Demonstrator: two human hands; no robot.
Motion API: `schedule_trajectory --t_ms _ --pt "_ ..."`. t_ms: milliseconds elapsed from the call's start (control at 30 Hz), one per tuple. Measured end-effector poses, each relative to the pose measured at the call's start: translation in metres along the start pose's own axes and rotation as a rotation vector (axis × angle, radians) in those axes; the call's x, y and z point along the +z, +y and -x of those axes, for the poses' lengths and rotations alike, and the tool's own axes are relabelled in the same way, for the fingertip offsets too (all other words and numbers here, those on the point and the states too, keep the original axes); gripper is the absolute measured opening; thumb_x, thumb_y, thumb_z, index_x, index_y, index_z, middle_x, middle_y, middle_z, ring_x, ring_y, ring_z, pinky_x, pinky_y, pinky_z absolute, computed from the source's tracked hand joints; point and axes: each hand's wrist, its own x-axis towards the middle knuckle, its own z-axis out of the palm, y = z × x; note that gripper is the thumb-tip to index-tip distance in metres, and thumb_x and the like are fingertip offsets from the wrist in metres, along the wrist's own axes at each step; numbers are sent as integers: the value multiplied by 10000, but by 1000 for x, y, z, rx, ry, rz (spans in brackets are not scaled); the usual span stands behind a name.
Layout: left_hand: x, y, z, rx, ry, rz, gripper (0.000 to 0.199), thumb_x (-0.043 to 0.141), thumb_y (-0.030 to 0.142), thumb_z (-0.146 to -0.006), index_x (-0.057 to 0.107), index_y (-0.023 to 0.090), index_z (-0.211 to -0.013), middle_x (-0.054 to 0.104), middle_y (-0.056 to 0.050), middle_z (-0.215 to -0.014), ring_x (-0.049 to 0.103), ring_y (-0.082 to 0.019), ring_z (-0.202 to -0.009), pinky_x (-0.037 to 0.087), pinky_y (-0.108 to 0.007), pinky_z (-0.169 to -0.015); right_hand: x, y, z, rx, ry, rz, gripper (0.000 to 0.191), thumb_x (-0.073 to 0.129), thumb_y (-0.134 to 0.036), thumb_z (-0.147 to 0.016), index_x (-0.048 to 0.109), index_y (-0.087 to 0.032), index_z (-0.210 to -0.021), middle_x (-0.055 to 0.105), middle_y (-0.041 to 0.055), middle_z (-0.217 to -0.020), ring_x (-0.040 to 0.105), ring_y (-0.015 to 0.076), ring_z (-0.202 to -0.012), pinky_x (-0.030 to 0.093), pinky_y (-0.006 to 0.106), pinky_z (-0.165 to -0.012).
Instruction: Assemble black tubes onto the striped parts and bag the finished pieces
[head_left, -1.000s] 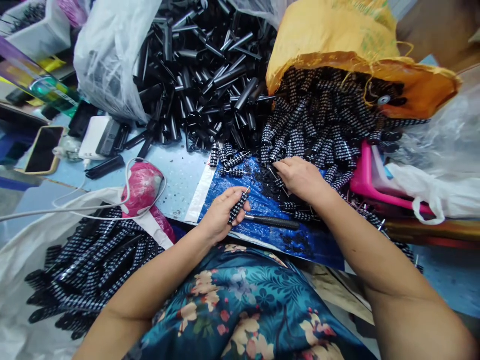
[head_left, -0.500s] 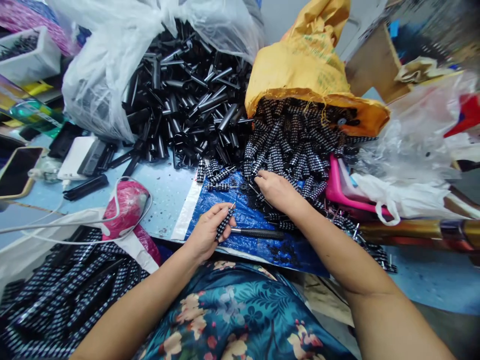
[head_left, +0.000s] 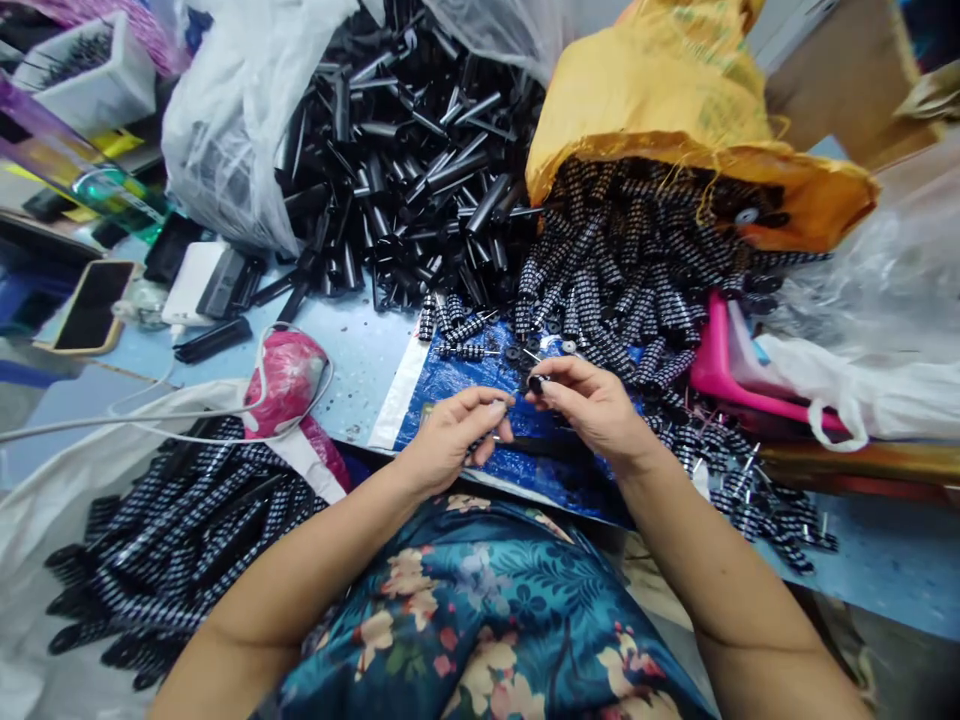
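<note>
My left hand (head_left: 459, 432) is closed in a pinch over the blue sheet (head_left: 442, 385). Its fingers cover most of a small black-and-white dotted cylinder with a metal pin, seen clearly in the earlier frame. Close by on the right, my right hand (head_left: 600, 405) pinches a small black round part (head_left: 537, 383) between thumb and forefinger. The two hands are a short gap apart. A black-handled tool (head_left: 541, 446) lies under them, its head hidden. Several similar dotted cylinders (head_left: 461, 350) with pins lie just beyond my left hand.
A heap of black tubes (head_left: 420, 190) spills from a white plastic bag (head_left: 232, 120). Dotted cylinders pour from a yellow sack (head_left: 660, 100). A pink tray (head_left: 739, 385) stands right; dotted strips (head_left: 202, 540) fill a bag at lower left. A cable (head_left: 135, 425) crosses a pink bundle (head_left: 285, 385).
My right hand has come back from the cylinder pile toward my left hand, now with a small black round part. My left hand has turned and risen slightly. The whole view has shifted.
</note>
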Motion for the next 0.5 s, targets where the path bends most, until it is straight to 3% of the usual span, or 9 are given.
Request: schedule_trajectory --t_ms 133,300,500 --pt "6 -2 4 -36 -64 -52 414 757 469 -806 647 145 -1039 667 -3 -693 443 -40 -416 260 -190 -418 18 5 17 70 3 -218 310 785 -452 -801 714 -256 -1031 714 17 -903 684 157 -781 592 333 -785" --pt "4 -8 10 -39 -91 -76 400 755 464 -810 653 150 -1036 664 2 -693 439 -39 -418 262 -197 -429 17 6 24 18 -46 -133 268 773 -410 -826 733 -262 -1045 716 21 -963 669 160 -840 582 338 -838" --pt "4 -10 16 -41 -91 -111 380 747 455 -818 670 147 -1026 666 -3 -697 437 -36 -421 259 -201 -444 15 3 29 -19 -93 -52 271 745 -421 -848 728 -252 -1059 716 29 -929 674 168 -822 590 334 -793"
